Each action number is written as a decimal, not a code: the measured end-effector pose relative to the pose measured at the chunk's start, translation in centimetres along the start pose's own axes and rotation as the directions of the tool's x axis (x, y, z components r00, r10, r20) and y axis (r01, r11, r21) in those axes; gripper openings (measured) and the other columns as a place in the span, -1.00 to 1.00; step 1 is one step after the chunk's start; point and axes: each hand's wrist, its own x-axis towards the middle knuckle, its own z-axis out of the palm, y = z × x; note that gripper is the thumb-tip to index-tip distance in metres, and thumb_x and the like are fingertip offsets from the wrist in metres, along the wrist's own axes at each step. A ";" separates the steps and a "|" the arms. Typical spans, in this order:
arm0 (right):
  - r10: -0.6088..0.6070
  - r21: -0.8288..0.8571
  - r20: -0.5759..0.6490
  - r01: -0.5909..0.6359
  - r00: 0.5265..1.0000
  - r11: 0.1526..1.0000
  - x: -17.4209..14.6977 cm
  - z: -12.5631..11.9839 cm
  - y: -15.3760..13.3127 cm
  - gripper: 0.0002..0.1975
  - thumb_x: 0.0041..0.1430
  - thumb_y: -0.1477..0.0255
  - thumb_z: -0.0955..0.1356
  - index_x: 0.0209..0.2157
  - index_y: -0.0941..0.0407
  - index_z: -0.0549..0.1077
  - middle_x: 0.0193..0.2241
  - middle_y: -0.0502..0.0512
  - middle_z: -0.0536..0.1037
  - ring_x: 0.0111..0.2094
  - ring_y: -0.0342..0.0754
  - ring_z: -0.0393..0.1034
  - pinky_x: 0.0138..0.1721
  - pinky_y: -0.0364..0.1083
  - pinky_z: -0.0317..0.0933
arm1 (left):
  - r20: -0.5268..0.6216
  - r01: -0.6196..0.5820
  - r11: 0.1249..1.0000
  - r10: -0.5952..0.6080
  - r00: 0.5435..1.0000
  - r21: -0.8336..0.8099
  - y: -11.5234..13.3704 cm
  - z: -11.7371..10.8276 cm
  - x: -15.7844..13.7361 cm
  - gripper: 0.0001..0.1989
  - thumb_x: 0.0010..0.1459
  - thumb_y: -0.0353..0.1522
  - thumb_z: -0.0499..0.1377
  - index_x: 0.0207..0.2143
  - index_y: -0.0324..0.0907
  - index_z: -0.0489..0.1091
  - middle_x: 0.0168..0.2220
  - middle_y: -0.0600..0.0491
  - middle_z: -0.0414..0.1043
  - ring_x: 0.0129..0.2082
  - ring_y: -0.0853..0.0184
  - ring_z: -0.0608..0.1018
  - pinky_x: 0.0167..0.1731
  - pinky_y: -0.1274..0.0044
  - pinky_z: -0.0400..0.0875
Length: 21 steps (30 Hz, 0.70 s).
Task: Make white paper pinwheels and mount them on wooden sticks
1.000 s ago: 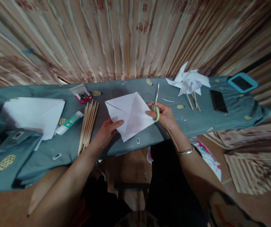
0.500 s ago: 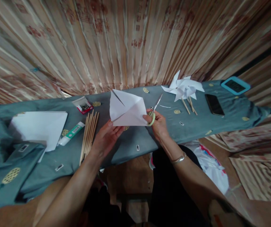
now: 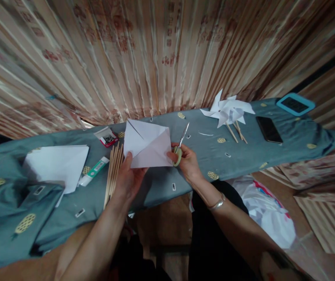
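A white sheet of paper (image 3: 152,150) is held up over the cloth-covered table, with slits running in from its left corners. My left hand (image 3: 128,177) grips its lower left edge, thumb on top and fingers underneath. At the paper's right edge, my right hand (image 3: 189,164) has a pair of scissors (image 3: 178,157) with pale green handles, blades pointing up and away. The right thumb also rests on the sheet's edge. Just left of the paper lie several wooden sticks (image 3: 113,169), partly behind my left forearm.
Paper pinwheels (image 3: 228,110) on sticks lie at the back right, near a phone (image 3: 269,129) and a blue-framed device (image 3: 296,104). To the left are a stack of paper (image 3: 57,164), a glue tube (image 3: 94,171) and a small red box of metal pieces (image 3: 106,137).
The paper and both hands have shifted left and slightly toward me. My left thumb has come over onto the sheet's top side. The scissors remain in my right hand.
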 end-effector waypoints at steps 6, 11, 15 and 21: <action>0.062 -0.207 0.190 -0.022 0.980 0.978 -1.1 -1.6 -1.1 -0.52 -0.20 0.11 0.56 -0.29 0.10 0.49 -0.56 -0.08 0.50 -0.54 -0.18 0.33 -0.50 -0.18 0.20 | 0.036 -0.160 0.987 0.159 0.987 0.031 1.2 -0.7 0.5 -0.79 0.35 -0.43 0.04 -0.10 -0.13 0.46 -0.22 0.08 0.60 -0.31 0.43 0.61 -0.20 0.58 0.56; 0.335 -0.418 0.502 -0.115 0.797 0.901 -1.8 -4.3 -2.2 -0.44 -0.08 -0.01 0.50 -0.21 0.16 0.51 -0.40 0.05 0.59 -0.44 -0.16 0.40 -0.38 -0.16 0.30 | 0.022 -0.205 0.977 0.204 0.979 0.060 2.6 -1.0 0.7 -0.76 0.38 -0.40 0.01 -0.08 -0.25 0.46 -0.21 0.00 0.61 -0.27 0.40 0.60 -0.08 0.49 0.54; 0.461 -0.493 0.596 -0.154 0.657 0.856 -2.5 -5.1 -2.0 -0.45 -0.06 0.03 0.50 -0.19 0.18 0.51 -0.40 0.04 0.58 -0.40 -0.15 0.44 -0.34 -0.16 0.33 | 0.018 -0.205 0.977 0.204 0.979 0.060 2.9 -0.9 0.5 -0.74 0.40 -0.41 -0.02 -0.08 -0.24 0.46 -0.24 0.06 0.62 -0.26 0.41 0.58 -0.08 0.49 0.55; 0.440 -0.495 0.609 -0.118 0.660 0.861 -2.8 -4.9 -2.1 -0.54 0.02 0.09 0.48 -0.20 0.17 0.54 -0.43 0.03 0.59 -0.46 -0.18 0.41 -0.41 -0.19 0.30 | 0.072 -0.137 0.988 0.132 0.989 0.069 1.9 -1.2 0.5 -0.78 0.39 -0.39 0.00 -0.08 -0.16 0.43 -0.27 0.11 0.60 -0.28 0.41 0.56 -0.22 0.54 0.57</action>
